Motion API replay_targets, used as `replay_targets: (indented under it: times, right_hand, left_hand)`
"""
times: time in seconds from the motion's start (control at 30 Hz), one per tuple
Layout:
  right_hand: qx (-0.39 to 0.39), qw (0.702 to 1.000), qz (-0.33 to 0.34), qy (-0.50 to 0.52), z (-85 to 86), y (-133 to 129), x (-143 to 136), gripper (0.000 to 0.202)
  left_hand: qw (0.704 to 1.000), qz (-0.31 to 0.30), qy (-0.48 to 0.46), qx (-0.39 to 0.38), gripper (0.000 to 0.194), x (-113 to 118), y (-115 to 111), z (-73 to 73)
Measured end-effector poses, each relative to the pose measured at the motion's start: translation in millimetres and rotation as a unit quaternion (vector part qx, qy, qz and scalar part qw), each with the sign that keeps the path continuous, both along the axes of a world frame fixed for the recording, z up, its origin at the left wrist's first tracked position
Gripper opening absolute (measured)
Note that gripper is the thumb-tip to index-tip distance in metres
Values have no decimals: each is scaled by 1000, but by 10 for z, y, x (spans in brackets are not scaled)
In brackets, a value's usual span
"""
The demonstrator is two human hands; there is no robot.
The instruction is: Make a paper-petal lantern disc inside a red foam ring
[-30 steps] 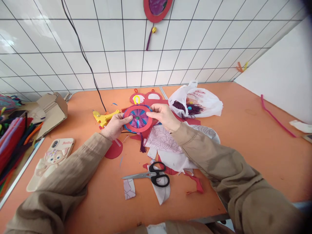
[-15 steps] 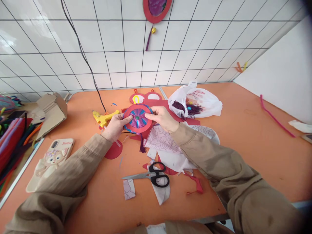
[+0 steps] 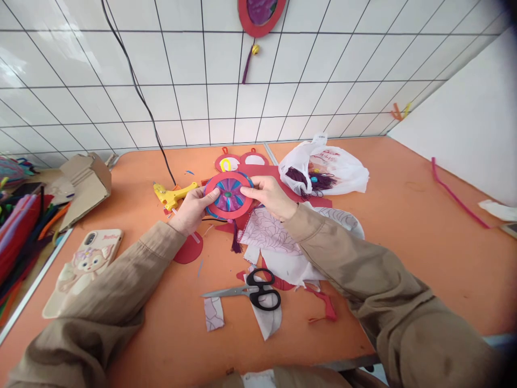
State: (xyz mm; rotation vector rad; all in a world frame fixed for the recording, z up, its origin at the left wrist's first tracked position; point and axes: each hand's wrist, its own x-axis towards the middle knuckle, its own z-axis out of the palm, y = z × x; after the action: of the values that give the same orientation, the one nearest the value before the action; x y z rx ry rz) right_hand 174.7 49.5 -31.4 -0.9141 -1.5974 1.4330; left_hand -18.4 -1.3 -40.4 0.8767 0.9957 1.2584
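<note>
Between my hands is a round ornament (image 3: pixel 228 195) with a red ring, a purple and blue patterned middle and a yellow loop at its top. A dark purple tassel (image 3: pixel 236 237) hangs from its lower edge. My left hand (image 3: pixel 193 209) grips the left rim, thumb on the front. On the opposite rim, my right hand (image 3: pixel 272 195) pinches it with the thumb over the ring. Fingers behind the ornament are hidden. Close to my left hand lies a yellow glue gun (image 3: pixel 173 196). White patterned fabric (image 3: pixel 278 231) is under my right wrist.
Black-handled scissors (image 3: pixel 258 290) lie in front among fabric scraps (image 3: pixel 214 313). A phone (image 3: pixel 86 269) is at left, near a cardboard piece (image 3: pixel 86 186) and pipe cleaners (image 3: pixel 24 231). Behind are a white plastic bag (image 3: pixel 343 167) and red cut shapes (image 3: pixel 253 159). A cable (image 3: pixel 141 97) runs down the wall.
Almost nothing differs. Both hands keep hold of the ornament in the same place, and the view has shifted very slightly.
</note>
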Motion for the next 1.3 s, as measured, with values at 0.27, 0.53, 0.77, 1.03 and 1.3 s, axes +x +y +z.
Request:
replay_targets:
  times: [0.27, 0.53, 0.77, 1.03, 1.3]
  right_hand:
    - [-15, 1000, 12, 6, -21, 6, -4, 34]
    - [-10, 998, 30, -62, -35, 11, -16, 38]
    - [63, 997, -37, -20, -12, 8, -2, 35]
    - [145, 985, -89, -21, -40, 67, 11, 23]
    - [137, 985, -98, -29, -9, 21, 7, 21]
  left_hand:
    - [999, 46, -3, 19, 32, 30, -5, 15]
    - [997, 72, -5, 32, 35, 27, -3, 10]
    - [997, 76, -11, 15, 36, 20, -6, 18]
    - [997, 78, 7, 20, 39, 43, -1, 15]
    - [996, 82, -18, 13, 40, 21, 10, 11]
